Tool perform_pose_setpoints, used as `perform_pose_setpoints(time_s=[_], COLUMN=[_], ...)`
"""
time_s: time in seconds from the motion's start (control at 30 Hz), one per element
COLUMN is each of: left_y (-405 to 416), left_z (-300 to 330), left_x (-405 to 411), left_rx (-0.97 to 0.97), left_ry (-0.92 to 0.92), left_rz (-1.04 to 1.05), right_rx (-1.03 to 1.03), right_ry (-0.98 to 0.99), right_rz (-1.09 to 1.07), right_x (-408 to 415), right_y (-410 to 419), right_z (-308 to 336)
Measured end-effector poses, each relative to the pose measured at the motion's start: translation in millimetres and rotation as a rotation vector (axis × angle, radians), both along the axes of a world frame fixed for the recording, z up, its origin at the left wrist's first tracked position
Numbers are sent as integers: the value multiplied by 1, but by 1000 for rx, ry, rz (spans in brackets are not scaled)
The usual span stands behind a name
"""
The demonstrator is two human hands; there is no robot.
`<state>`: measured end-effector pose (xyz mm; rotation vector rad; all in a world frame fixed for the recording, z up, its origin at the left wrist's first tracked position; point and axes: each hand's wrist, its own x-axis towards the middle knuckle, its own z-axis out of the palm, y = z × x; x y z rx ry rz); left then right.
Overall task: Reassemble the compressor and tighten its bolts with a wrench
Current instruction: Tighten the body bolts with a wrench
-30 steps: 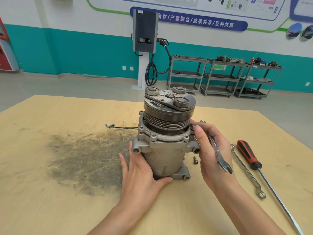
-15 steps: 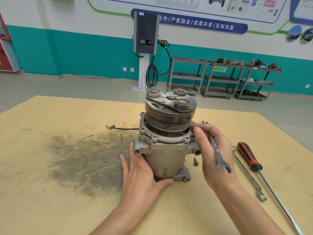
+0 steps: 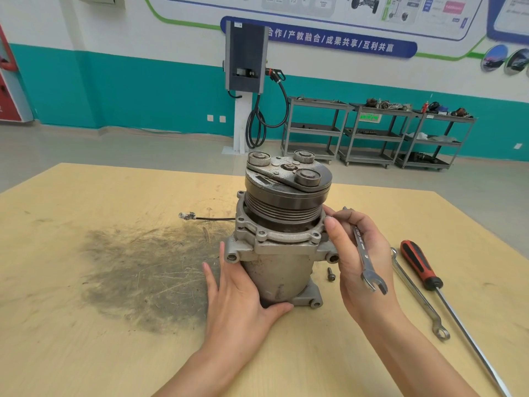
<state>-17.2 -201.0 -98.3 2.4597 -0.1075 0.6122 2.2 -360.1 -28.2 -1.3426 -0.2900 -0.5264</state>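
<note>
Grey cast metal: we had the compressor (image 3: 279, 239) upright mid-table, bolts going in.

Our left hand (image 3: 239, 299) curled round the lower body to steady it; our right hand (image 3: 359, 259) held the wrench (image 3: 366, 259) loosely against the palm, open end toward us, while its fingertips (image 3: 332, 224) worked at the flange's right edge. We judged this was starting a bolt by hand; next came seating the wrench on its head. That bolt itself was hidden behind our fingers. A spare bolt (image 3: 331, 274) lay just right of the base, with a second wrench (image 3: 418, 296) and screwdriver (image 3: 420, 266) further right, its shaft cut off by the frame.
</note>
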Motion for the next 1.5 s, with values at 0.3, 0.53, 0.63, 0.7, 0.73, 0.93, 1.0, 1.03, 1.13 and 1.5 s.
perform_pose_setpoints(time_s=[0.3,0.53,0.63,0.7,0.73,0.93,1.0,1.03,1.13,1.5], left_y=[0,0,0,-1,-1,0,0,-1,-1,-1], left_z=[0,0,0,0,0,0,0,0,1,2], left_x=[0,0,0,1,1,0,0,0,-1,-1], left_rx=[-1,4,3,0,-3,-4,-5,-4,-9,-6], left_ry=[2,-8,-2,2,3,-3,0,0,4,0], left_rz=[6,3,7,8,8,6,6,5,3,1], right_rx=[-121,-62,-82,-94,-91,-67,-49,-51,-89,-64], right_ry=[-12,35,29,28,28,41,47,43,24,45], right_rz=[-36,32,33,25,24,30,34,37,31,54], right_x=[1,2,2,2,2,3,3,3,3,1], right_y=[-2,-5,-6,-7,-7,-5,-6,-6,-7,-7], right_z=[-2,2,0,-1,-1,1,-1,-2,-4,-2])
